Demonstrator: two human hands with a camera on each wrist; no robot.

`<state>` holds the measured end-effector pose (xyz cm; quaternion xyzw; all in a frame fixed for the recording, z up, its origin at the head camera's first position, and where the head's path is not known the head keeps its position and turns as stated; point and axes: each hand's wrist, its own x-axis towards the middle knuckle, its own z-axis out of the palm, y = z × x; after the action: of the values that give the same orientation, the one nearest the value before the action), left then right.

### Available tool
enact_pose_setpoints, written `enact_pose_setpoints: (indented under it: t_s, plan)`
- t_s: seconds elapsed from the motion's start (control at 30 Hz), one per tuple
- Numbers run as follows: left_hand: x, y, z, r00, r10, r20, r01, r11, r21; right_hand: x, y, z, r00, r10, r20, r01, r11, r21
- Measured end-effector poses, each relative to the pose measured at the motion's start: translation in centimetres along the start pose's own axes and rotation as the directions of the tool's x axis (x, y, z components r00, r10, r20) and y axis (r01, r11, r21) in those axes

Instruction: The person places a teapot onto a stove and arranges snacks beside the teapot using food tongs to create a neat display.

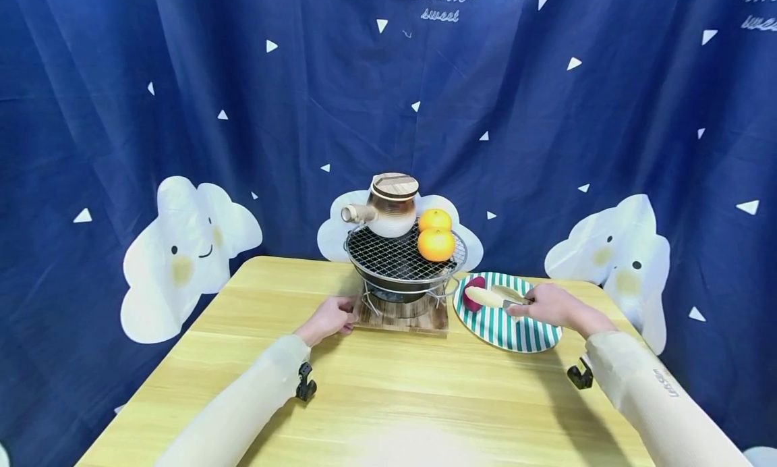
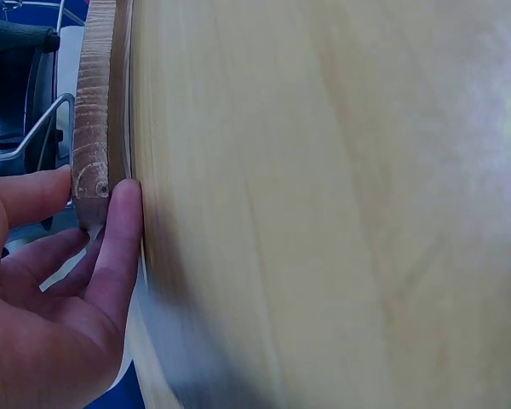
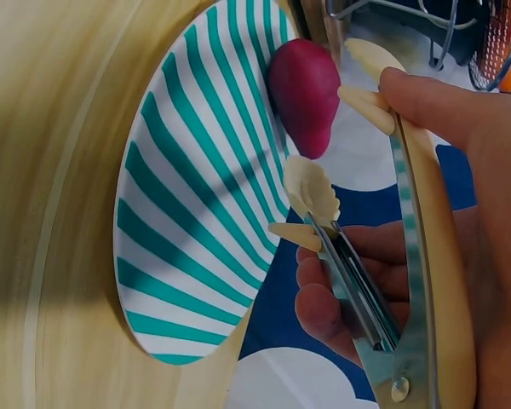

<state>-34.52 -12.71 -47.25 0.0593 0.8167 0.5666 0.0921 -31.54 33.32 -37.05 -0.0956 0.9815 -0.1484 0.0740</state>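
Note:
My left hand (image 1: 330,317) pinches the near left corner of the wooden base board (image 2: 92,111) between thumb and fingers. On that board stands a dark grill stove (image 1: 397,285) with a wire rack. My right hand (image 1: 555,304) grips a pair of cream-tipped food tongs (image 3: 439,281), whose arms are spread. Below the tongs lies an oval plate (image 1: 516,335) with green and white stripes. A dark red, tapered, rounded piece of food (image 3: 305,94) rests on the plate's left part. In the right wrist view the tong tips are beside it, with nothing between them.
A brown-and-white side-handled pot (image 1: 393,214) with a wooden lid sits at the back of the rack. Two oranges (image 1: 436,244) are at the rack's right side. A blue curtain (image 1: 340,82) hangs behind the wooden table (image 1: 388,386).

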Motion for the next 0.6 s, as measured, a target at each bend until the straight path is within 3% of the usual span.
enact_pose_setpoints:
  t_s: [0.37, 0.6]
  plan:
    - [-0.1, -0.1, -0.1, 1.000, -0.013, -0.002, 0.013, 1.000, -0.005, 1.2, -0.6, 0.4, 0.999, 0.018, 0.034, -0.018, 1.000, -0.019]
    - [-0.1, 0.1, 0.1, 1.000, -0.008, -0.012, 0.008, 1.000, 0.003, 2.0, -0.4, 0.9, 0.999, -0.033, 0.005, 0.033, 0.997, -0.072]
